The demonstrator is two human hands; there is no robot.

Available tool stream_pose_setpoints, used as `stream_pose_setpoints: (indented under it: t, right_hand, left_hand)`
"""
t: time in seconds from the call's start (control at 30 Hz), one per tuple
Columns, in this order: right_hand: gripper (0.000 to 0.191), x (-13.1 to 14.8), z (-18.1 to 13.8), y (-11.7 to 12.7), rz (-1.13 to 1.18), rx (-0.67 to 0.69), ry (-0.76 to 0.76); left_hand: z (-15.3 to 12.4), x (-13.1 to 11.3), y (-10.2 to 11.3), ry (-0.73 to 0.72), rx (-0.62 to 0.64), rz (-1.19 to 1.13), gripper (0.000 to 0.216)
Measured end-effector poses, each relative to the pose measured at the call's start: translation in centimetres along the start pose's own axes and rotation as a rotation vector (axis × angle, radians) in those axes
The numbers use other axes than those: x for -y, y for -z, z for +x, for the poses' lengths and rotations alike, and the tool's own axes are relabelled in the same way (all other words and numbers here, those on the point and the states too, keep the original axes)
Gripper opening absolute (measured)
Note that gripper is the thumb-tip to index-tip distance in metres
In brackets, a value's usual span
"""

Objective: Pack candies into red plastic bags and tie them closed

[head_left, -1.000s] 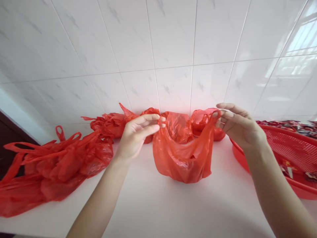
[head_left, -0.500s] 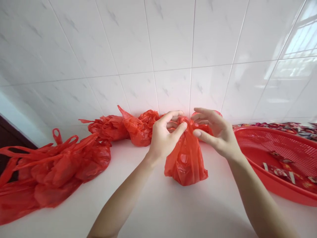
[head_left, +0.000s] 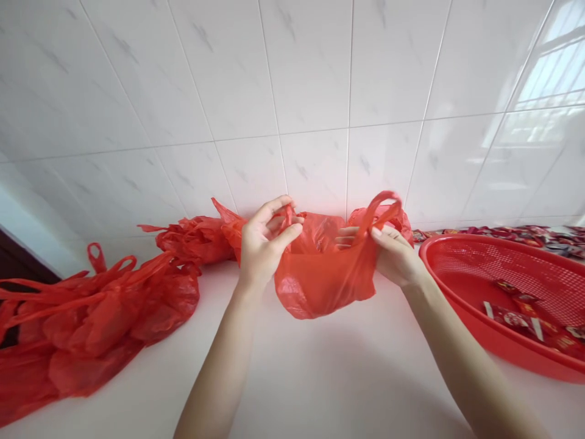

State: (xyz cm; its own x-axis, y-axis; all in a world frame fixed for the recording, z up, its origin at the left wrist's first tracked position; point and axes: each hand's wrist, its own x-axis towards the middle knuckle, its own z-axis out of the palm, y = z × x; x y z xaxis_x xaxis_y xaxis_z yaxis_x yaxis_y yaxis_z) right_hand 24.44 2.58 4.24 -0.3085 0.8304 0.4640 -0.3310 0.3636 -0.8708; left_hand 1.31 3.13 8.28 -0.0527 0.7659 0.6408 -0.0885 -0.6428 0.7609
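Observation:
In the middle of the head view is a red plastic bag (head_left: 322, 280), its mouth spread wide between my hands. My left hand (head_left: 267, 241) pinches the bag's left handle between thumb and fingers. With its thumb outside and fingertips reaching inside the mouth, my right hand (head_left: 395, 253) grips the right side just below the looped handle (head_left: 386, 201). The bag's front panel hangs in a curve above the white tabletop (head_left: 283, 378). What lies inside the bag is hidden by that panel.
A red plastic basket (head_left: 457, 292) with several wrapped packets (head_left: 514, 317) stands at the right. More packets (head_left: 516, 235) lie behind it. Filled red bags (head_left: 119, 311) crowd the left, and others (head_left: 196, 238) sit along the tiled wall (head_left: 315, 73).
My hands have moved apart and pulled the gathered top of the bag open. The right hand, loose beside the bag before, now grips its side below the handle.

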Motion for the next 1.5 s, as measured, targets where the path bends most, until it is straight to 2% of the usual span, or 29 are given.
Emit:
stream_pose_setpoints:
  t: [0.17, 0.27, 0.37, 0.53, 0.6, 0.67, 0.93, 1.03, 1.13, 1.3, 1.4, 1.5]
  right_hand:
    - [0.032, 0.8, -0.2, 0.2, 0.104, -0.170, 0.056]
    - [0.029, 1.2, -0.1, -0.3, 0.168, -0.229, 0.087]
    - [0.023, 1.3, 0.1, -0.9, 0.258, -0.253, 0.102]
    - [0.014, 1.3, 0.1, -1.2, 0.526, -0.253, 0.040]
    - [0.014, 1.2, 0.1, -1.2, 0.557, -0.251, 0.018]
    - [0.017, 1.0, 0.1, -1.1, 0.563, -0.251, -0.015]
    - [0.023, 0.9, 0.3, -1.8, 0.616, -0.286, -0.117]
    - [0.025, 0.6, 0.3, -1.8, 0.526, -0.316, -0.124]
    - [0.036, 0.0, 0.4, -1.7, 0.334, -0.341, -0.088]
    - [0.038, -0.6, 0.2, -2.7, -0.027, -0.353, -0.150]
    - [0.035, -0.9, -0.1, -3.7, -0.248, -0.327, -0.196]
    - [0.034, -1.1, -0.4, -4.6, -0.379, -0.218, -0.180]
  left_hand:
    - [1.0, 1.3, 2.5, 0.067, -0.116, -0.051, 0.042]
    - [1.4, 2.1, 3.3, 0.139, -0.110, -0.061, 0.049]
    - [1.5, 2.6, 3.6, 0.189, -0.007, -0.006, 0.061]
    - [1.2, 2.3, 4.0, 0.297, 0.400, -0.061, 0.070]
    - [1.0, 2.1, 3.9, 0.327, 0.502, -0.092, 0.070]
    - [0.8, 1.9, 3.8, 0.359, 0.523, -0.102, 0.069]
    - [0.8, 2.7, 2.7, 0.457, 0.450, -0.166, 0.067]
    - [0.7, 2.9, 2.4, 0.421, 0.373, -0.177, 0.046]
    - [0.5, 2.7, 2.3, 0.349, 0.316, -0.181, 0.024]
    - [-0.3, 1.4, 1.9, 0.277, 0.435, -0.132, 0.018]
    - [-1.0, 0.5, 1.1, 0.130, 0.470, 0.017, 0.013]
    - [-1.8, 0.0, 0.1, -0.041, 0.435, 0.202, 0.013]
